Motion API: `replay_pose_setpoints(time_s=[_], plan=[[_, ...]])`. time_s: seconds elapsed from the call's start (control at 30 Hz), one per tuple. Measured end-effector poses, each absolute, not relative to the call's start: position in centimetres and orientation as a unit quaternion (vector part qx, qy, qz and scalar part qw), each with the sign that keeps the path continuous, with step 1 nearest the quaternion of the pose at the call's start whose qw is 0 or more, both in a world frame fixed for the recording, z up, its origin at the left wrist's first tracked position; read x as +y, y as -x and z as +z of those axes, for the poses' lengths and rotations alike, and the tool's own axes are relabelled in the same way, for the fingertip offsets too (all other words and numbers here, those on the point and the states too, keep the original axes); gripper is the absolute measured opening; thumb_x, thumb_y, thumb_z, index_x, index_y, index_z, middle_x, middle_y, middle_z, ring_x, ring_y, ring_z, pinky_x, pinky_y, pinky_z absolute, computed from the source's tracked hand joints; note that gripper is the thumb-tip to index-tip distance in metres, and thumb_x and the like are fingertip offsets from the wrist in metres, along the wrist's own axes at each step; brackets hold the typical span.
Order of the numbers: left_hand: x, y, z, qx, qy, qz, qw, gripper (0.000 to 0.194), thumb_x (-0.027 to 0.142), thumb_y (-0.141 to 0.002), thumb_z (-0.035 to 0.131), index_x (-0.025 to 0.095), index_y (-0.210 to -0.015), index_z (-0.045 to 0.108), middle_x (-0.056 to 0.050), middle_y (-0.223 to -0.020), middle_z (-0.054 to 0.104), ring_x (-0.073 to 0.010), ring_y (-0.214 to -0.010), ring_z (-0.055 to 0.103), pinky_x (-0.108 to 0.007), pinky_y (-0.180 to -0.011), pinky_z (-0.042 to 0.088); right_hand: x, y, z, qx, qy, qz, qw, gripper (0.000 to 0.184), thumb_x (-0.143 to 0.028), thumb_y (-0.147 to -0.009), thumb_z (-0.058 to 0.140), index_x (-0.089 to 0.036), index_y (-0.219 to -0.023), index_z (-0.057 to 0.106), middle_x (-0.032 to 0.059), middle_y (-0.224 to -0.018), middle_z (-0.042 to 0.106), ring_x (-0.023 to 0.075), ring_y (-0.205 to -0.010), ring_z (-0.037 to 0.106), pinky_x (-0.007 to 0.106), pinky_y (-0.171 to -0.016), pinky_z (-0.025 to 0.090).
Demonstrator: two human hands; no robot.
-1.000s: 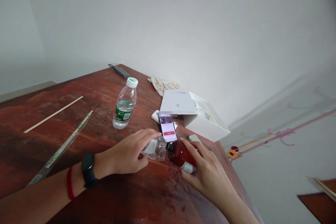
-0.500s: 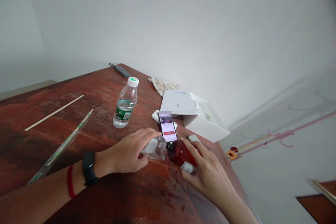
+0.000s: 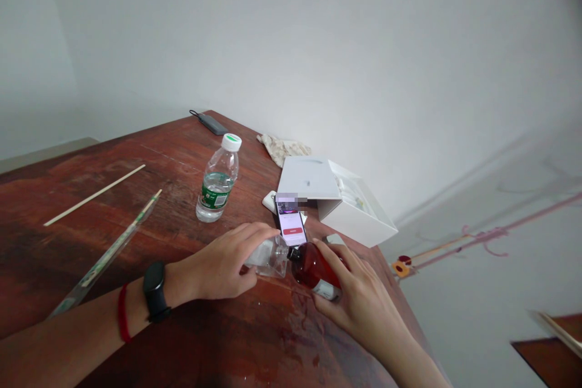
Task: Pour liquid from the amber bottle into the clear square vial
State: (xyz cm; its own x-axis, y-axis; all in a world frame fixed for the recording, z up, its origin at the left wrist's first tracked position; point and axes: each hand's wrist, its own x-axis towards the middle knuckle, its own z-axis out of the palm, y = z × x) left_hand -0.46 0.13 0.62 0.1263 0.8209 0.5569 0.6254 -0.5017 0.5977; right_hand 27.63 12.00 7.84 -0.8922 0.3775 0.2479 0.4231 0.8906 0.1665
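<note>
Lying mouth to mouth: clear bottle, red-filled brown bottle.

My left hand covers most of the clear container, so can't tell its shape or what's in it. My right hand hides the far side of the red bottle; label too small to read. Phone screen's top is blurred, text unreadable. White box contents too faint to make out. Bench cut off at near and left edges, both forearms too. Lower right: brown surface w/ a stick, blurred, cropped.
</note>
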Motion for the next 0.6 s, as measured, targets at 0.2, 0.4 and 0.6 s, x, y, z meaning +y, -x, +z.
replay_pose_setpoints(time_s=[0.2, 0.4, 0.6], plan=[[0.22, 0.48, 0.62, 0.484, -0.745, 0.446, 0.108, 0.084, 0.001, -0.075, 0.059, 0.024, -0.155, 0.044, -0.011, -0.152, 0.059, -0.0324, -0.143, 0.056, -0.052, -0.125, 0.044, 11.82, -27.43, 7.91, -0.965, 0.202, -0.128, 0.109, 0.067, -0.03, -0.092, 0.069, -0.021, -0.156, 0.049, 0.0189, -0.138, 0.071, 0.0357, -0.111, 0.078, 0.05, -0.085, 0.067], [0.22, 0.47, 0.73, 0.484, -0.75, 0.439, 0.105, 0.085, 0.0, -0.074, 0.057, 0.023, -0.155, 0.043, -0.01, -0.151, 0.059, -0.0314, -0.141, 0.056, -0.051, -0.123, 0.045, 11.97, -27.67, 7.8, -0.965, 0.201, -0.129, 0.103, 0.072, -0.028, -0.091, 0.068, -0.022, -0.159, 0.046, 0.0188, -0.14, 0.071, 0.0351, -0.112, 0.077, 0.049, -0.086, 0.067], [0.08, 0.39, 0.79, 0.482, -0.746, 0.448, 0.102, 0.085, -0.001, -0.074, 0.057, 0.023, -0.155, 0.043, -0.011, -0.152, 0.059, -0.0323, -0.143, 0.055, -0.052, -0.125, 0.044, 12.11, -27.75, 7.81, -0.965, 0.204, -0.129, 0.099, 0.071, -0.027, -0.09, 0.069, -0.023, -0.158, 0.049, 0.0175, -0.14, 0.071, 0.0348, -0.113, 0.077, 0.047, -0.087, 0.066]])
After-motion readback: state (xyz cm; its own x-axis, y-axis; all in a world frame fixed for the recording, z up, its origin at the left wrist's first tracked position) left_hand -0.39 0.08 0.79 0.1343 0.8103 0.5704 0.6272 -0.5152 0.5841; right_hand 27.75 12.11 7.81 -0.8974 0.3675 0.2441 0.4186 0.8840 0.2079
